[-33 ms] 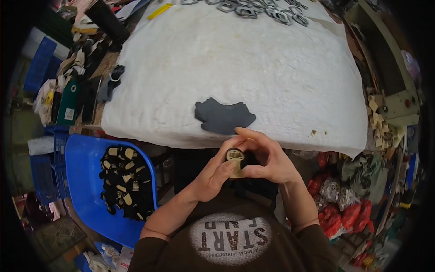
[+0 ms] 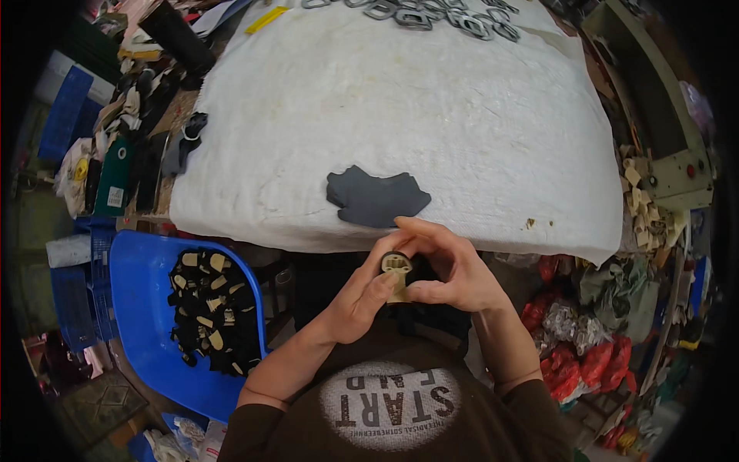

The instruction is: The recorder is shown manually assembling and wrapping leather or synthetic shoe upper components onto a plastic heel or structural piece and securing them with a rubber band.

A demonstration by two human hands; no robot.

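Just off the near edge of the table, I hold a beige shoe heel (image 2: 396, 286) with a hollow, ribbed top and a dark band round its rim. My left hand (image 2: 359, 302) is closed round it, the thumb pressing on its face. My right hand (image 2: 454, 269) curls about its other side, with the thumb against the lower part and the index fingertip stretched toward the table. Some fingers of both hands are hidden behind the heel. Beyond them, a few dark grey cut pieces (image 2: 377, 199) lie flat, stacked, on the white-covered table (image 2: 400, 115).
A blue tub (image 2: 146, 339) at the left holds many black and beige heels (image 2: 208, 308). Metal rings (image 2: 446, 14) lie at the table's far edge. Red and clear bags (image 2: 585, 362) and beige blocks (image 2: 639, 204) are at the right, below a grey-green machine housing (image 2: 685, 177).
The whole view has shifted very slightly. Both hands keep the same hold on the heel.
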